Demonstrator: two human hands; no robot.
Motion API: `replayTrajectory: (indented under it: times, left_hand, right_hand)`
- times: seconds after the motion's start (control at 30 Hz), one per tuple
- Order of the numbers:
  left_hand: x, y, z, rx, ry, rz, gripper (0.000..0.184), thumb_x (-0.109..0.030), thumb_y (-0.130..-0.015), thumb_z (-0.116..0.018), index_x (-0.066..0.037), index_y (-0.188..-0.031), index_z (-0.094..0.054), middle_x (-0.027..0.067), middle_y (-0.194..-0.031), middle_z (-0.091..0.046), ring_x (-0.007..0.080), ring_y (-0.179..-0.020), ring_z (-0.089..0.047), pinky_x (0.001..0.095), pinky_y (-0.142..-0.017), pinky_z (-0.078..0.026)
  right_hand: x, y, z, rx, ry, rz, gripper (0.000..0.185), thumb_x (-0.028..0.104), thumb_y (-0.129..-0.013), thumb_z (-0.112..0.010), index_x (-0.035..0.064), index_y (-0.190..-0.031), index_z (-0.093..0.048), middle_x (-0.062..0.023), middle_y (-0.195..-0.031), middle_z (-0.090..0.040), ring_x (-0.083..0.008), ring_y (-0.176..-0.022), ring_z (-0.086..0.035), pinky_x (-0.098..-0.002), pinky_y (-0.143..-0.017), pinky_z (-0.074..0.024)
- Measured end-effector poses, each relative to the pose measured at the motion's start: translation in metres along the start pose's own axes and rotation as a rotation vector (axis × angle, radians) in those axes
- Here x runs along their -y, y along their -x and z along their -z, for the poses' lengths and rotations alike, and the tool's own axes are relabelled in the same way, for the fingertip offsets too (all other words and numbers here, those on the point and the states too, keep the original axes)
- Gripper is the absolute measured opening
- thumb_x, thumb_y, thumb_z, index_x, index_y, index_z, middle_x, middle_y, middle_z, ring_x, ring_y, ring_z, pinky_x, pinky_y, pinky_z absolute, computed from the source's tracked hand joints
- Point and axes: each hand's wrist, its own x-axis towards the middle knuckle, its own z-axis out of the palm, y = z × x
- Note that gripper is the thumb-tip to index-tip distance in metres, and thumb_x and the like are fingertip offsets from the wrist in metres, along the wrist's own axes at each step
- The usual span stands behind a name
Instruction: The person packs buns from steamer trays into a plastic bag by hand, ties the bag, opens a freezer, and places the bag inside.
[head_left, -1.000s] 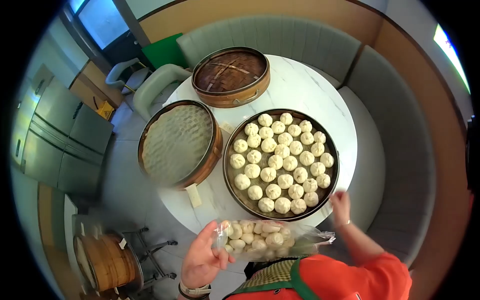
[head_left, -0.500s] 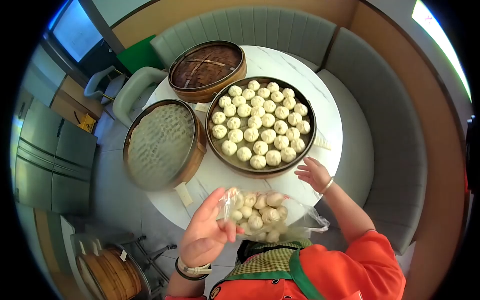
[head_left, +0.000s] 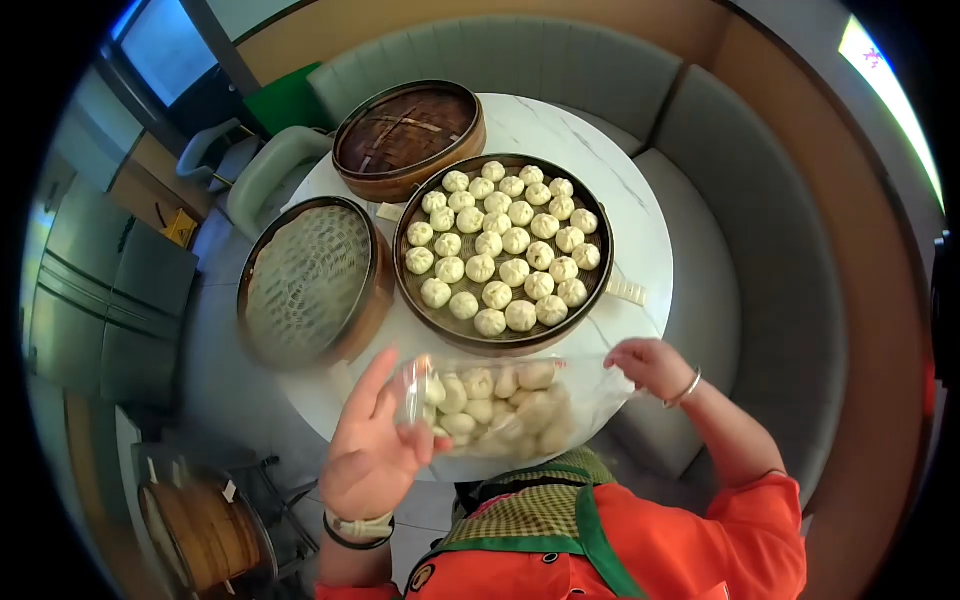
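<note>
In front of my apron is a clear plastic bag (head_left: 500, 405) filled with pale round buns, held up at the near edge of the table. My left hand (head_left: 375, 445) grips its left end; the index finger points up and the others curl against the plastic. My right hand (head_left: 655, 368) pinches the bag's loose right end, stretching it sideways. Just beyond the bag sits a round bamboo steamer (head_left: 505, 347) with several pleated buns (head_left: 515, 241) spread over its mesh base. Part of my left grip is hidden behind the fingers and film.
On the white marble table (head_left: 640, 215) are a steamer with a pale perforated liner (head_left: 310, 275) at left and one with a dark woven surface (head_left: 410, 135) behind. A curved grey bench (head_left: 790, 290) wraps the far and right sides. Stacked steamers (head_left: 205, 535) stand at lower left.
My right hand, open and apart from the bag before, has closed on its right end. The bag is now stretched wider and flatter. My left hand keeps its hold; the view has shifted slightly.
</note>
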Motion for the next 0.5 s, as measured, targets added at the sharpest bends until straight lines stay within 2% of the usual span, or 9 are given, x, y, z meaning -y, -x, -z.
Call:
replayTrajectory:
  times: [0.07,0.13,0.17,0.23,0.27,0.3,0.33,0.4,0.5]
  left_hand:
    - [0.007,0.006,-0.011,0.026,0.136,0.045,0.081,-0.016,-0.075,-0.056,-0.001,-0.138,-0.007,0.0176,-0.141,-0.018,0.0225,-0.085,-0.053,0.0434,-0.091,-0.039]
    - [0.029,0.009,-0.012,-0.085,0.102,0.043,0.08,-0.017,-0.076,-0.056,-0.001,-0.138,-0.008,0.0174,-0.141,-0.02,0.0224,-0.084,-0.053,0.0436,-0.09,-0.039]
    - [0.041,0.008,-0.011,-0.183,0.078,0.046,0.08,-0.017,-0.076,-0.056,0.0,-0.138,-0.009,0.0171,-0.14,-0.022,0.0223,-0.083,-0.054,0.0437,-0.09,-0.039]
    - [0.058,0.007,-0.007,-0.235,0.059,0.015,0.078,-0.017,-0.077,-0.055,0.0,-0.138,-0.01,0.0168,-0.139,-0.024,0.0218,-0.082,-0.054,0.0435,-0.09,-0.039]
    - [0.064,0.007,-0.007,-0.27,0.033,0.006,0.077,-0.017,-0.077,-0.055,0.0,-0.138,-0.011,0.0164,-0.138,-0.026,0.0213,-0.081,-0.054,0.0432,-0.089,-0.039]
    - [0.067,0.006,-0.01,-0.283,0.035,-0.001,0.077,-0.017,-0.077,-0.055,0.0,-0.138,-0.011,0.0164,-0.138,-0.026,0.0213,-0.081,-0.054,0.0432,-0.089,-0.039]
    - [0.069,0.005,-0.011,-0.286,0.024,-0.02,0.076,-0.016,-0.077,-0.055,0.0,-0.138,-0.011,0.0159,-0.137,-0.027,0.0209,-0.081,-0.055,0.0428,-0.089,-0.04]
    - [0.073,0.004,-0.014,-0.294,0.004,-0.052,0.076,-0.016,-0.077,-0.055,0.0,-0.137,-0.012,0.0153,-0.137,-0.027,0.0206,-0.081,-0.055,0.0424,-0.089,-0.04]
    - [0.067,0.001,-0.014,-0.3,-0.113,-0.069,0.077,-0.019,-0.078,-0.055,0.002,-0.137,-0.01,0.021,-0.138,-0.024,0.0227,-0.081,-0.054,0.0435,-0.088,-0.04]
  right_hand:
    - [0.012,-0.018,0.029,0.077,0.143,0.021,0.021,0.019,-0.084,-0.051,0.0029,-0.092,-0.061,-0.003,-0.059,-0.051,-0.0111,-0.052,-0.047,-0.0269,-0.052,-0.0426]
    - [-0.003,-0.037,0.046,0.139,0.333,0.374,0.02,0.018,-0.082,-0.054,0.0016,-0.092,-0.06,-0.0103,-0.068,-0.057,-0.0195,-0.062,-0.054,-0.0318,-0.061,-0.0454]
    - [-0.002,-0.048,0.056,0.159,0.345,0.386,0.02,0.018,-0.082,-0.054,0.0016,-0.092,-0.06,-0.0103,-0.068,-0.057,-0.0195,-0.062,-0.054,-0.0318,-0.061,-0.0454]
    - [0.026,-0.07,0.072,-0.041,0.52,0.502,0.021,0.016,-0.079,-0.057,0.0013,-0.094,-0.06,-0.0155,-0.083,-0.059,-0.0269,-0.073,-0.057,-0.0352,-0.069,-0.0456]
    - [0.032,-0.091,0.07,-0.181,0.472,0.541,0.023,0.013,-0.077,-0.06,0.004,-0.098,-0.06,-0.0123,-0.076,-0.054,-0.0234,-0.067,-0.052,-0.0333,-0.065,-0.0439]
    - [0.042,-0.114,0.067,-0.179,0.462,0.532,0.026,0.014,-0.077,-0.058,0.0039,-0.101,-0.058,-0.0153,-0.088,-0.057,-0.0298,-0.079,-0.057,-0.0353,-0.071,-0.0461]
    - [0.034,-0.146,0.058,-0.191,0.397,0.643,0.031,0.015,-0.076,-0.059,0.0061,-0.105,-0.057,-0.016,-0.091,-0.055,-0.0306,-0.085,-0.055,-0.0357,-0.077,-0.0452]
    - [0.021,-0.203,0.039,0.031,0.571,0.554,0.047,0.025,-0.072,-0.062,0.0114,-0.115,-0.052,-0.0181,-0.11,-0.049,-0.0356,-0.102,-0.048,-0.0395,-0.088,-0.04]
    - [0.007,-0.244,0.008,0.082,0.841,0.392,0.059,0.037,-0.068,-0.065,0.0157,-0.12,-0.048,-0.0167,-0.121,-0.041,-0.0391,-0.108,-0.044,-0.0435,-0.089,-0.0399]
